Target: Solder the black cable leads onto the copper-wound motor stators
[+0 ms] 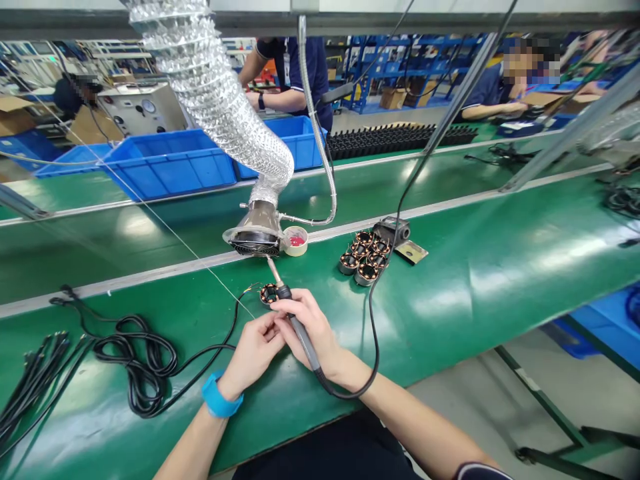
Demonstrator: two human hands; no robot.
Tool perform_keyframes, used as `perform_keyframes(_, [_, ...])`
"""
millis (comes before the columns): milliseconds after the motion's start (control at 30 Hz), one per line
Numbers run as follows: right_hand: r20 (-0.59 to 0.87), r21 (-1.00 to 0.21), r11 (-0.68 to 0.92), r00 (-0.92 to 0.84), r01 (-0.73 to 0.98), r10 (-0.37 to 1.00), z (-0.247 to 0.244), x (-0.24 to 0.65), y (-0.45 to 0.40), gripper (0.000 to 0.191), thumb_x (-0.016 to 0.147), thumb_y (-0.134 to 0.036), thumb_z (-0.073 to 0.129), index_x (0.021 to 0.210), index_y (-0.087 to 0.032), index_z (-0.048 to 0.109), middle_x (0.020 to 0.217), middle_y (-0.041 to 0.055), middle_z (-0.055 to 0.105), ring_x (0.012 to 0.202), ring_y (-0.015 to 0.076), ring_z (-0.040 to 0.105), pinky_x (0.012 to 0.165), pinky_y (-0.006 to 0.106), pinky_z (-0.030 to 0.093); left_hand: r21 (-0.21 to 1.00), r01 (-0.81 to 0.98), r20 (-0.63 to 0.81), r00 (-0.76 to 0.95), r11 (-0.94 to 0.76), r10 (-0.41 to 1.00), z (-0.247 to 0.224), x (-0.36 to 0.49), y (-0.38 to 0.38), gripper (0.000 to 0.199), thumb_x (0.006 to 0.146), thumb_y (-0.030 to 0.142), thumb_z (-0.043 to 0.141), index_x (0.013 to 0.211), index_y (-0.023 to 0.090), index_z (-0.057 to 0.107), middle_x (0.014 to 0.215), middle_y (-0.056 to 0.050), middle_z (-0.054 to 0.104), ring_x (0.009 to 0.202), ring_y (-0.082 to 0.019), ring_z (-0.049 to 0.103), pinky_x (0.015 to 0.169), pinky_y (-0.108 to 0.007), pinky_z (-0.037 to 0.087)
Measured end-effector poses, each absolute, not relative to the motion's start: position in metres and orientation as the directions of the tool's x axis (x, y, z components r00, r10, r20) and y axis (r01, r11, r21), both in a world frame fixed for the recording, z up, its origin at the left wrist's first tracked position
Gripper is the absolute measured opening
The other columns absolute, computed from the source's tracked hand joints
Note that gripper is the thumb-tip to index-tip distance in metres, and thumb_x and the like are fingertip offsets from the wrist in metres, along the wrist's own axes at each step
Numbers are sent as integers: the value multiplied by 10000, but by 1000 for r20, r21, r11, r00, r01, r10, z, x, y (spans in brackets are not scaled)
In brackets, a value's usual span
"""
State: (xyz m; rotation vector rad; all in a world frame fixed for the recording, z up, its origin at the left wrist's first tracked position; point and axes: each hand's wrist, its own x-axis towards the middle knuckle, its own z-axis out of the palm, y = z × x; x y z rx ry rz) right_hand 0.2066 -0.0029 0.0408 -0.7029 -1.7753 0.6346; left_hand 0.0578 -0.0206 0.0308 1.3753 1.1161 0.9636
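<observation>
My right hand [315, 337] is wrapped round a soldering iron [303, 340], whose tip points up and away near the fume hood. The fingers of my left hand [254, 353] are pinched together, touching my right fingertips. A thin solder wire [200, 259] runs down from the upper left to my left fingers, where its end is hidden. Just beyond my hands sits a small motor stator [269, 293] with copper windings, partly covered by the iron. Thin coloured leads and a black cable [231, 327] lie to its left.
A fume hood [254, 237] hangs from a foil duct over the green bench. Beside it is a round tub [295, 241] with red contents. Several stators [367, 273] stand by an iron stand [393, 230]. Coiled black cable [135, 353] lies left. Blue bins [175, 163] and co-workers are behind.
</observation>
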Motion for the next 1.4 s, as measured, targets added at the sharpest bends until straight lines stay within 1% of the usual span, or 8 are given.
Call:
perform_keyframes(100, [587, -763, 628, -241, 152, 773, 39, 209, -3, 404, 871, -70, 548, 1235, -246, 536, 1119, 69, 505, 934, 148, 613, 885, 318, 542, 991, 130, -46, 236, 16, 971, 31, 54, -19, 208, 882, 344, 629, 890, 137, 651, 832, -40, 658, 770, -165, 591, 714, -250, 480])
perform_keyframes(367, [588, -762, 634, -268, 134, 763, 41, 207, -1, 392, 887, -67, 546, 1227, -261, 558, 1123, 64, 514, 977, 155, 604, 873, 304, 533, 995, 100, -55, 295, 27, 954, 31, 58, -19, 236, 889, 349, 619, 998, 141, 642, 953, -63, 682, 888, -200, 612, 822, -296, 492])
perform_keyframes(567, [507, -833, 538, -213, 129, 835, 39, 218, 1, 377, 879, -61, 557, 1199, -261, 553, 1080, 42, 507, 787, 101, 622, 785, 269, 548, 971, 239, -45, 248, -16, 968, 36, 50, -16, 252, 919, 393, 580, 833, 157, 605, 816, -19, 597, 786, -153, 538, 721, -246, 435])
perform_keyframes(700, [497, -839, 523, -178, 149, 849, 38, 224, 1, 373, 861, -52, 571, 1172, -257, 557, 1031, 36, 539, 799, 115, 622, 779, 274, 556, 981, 166, -141, 287, 96, 948, 37, 48, -16, 265, 940, 439, 537, 885, 180, 558, 683, 38, 474, 579, -98, 425, 530, -206, 360])
perform_keyframes(933, [543, -789, 576, -197, 213, 817, 29, 224, -2, 382, 879, -63, 559, 1209, -255, 549, 1065, 52, 553, 856, 130, 633, 844, 303, 561, 972, 87, -234, 300, 217, 925, 35, 47, -14, 327, 910, 494, 571, 902, 166, 568, 641, 70, 356, 487, -59, 278, 434, -186, 228])
perform_keyframes(1067, [574, -761, 612, -216, 215, 790, 26, 224, -2, 407, 900, -54, 538, 1246, -269, 545, 1123, 59, 508, 832, 110, 639, 841, 295, 567, 969, 96, -245, 278, 227, 929, 39, 46, -14, 360, 875, 510, 615, 855, 151, 605, 613, 65, 382, 471, -56, 280, 427, -197, 210])
perform_keyframes(1233, [629, -675, 688, -279, 267, 725, 15, 223, -1, 439, 915, -57, 527, 1294, -279, 547, 1170, 83, 520, 1009, 165, 635, 874, 309, 567, 967, 32, -254, 199, 252, 947, 37, 47, -14, 347, 835, 489, 674, 841, 143, 642, 576, 65, 415, 457, -52, 266, 423, -202, 189])
perform_keyframes(1400, [658, -626, 738, -337, 252, 673, 2, 220, 5, 451, 942, -82, 517, 1346, -284, 524, 1193, 90, 527, 1002, 157, 637, 885, 308, 562, 977, -4, -214, 71, 214, 974, 33, 47, -10, 275, 813, 411, 709, 807, 141, 655, 579, 49, 472, 464, -52, 284, 427, -202, 202])
